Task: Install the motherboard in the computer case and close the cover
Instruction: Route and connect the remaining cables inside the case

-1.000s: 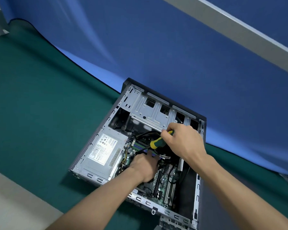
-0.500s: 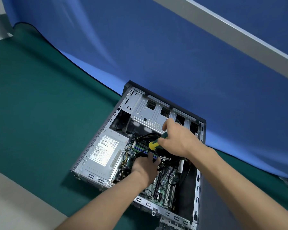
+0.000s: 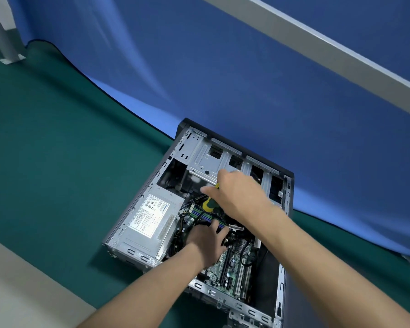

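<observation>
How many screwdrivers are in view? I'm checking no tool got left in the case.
1. The green-and-yellow screwdriver is held in the right hand over the motherboard, above the left hand. Others may be hidden under the hands.

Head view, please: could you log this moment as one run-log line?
stage: fastening motherboard | right hand: grips screwdriver | left hand: rests inside case, fingers spread | cover: off, out of view
</observation>
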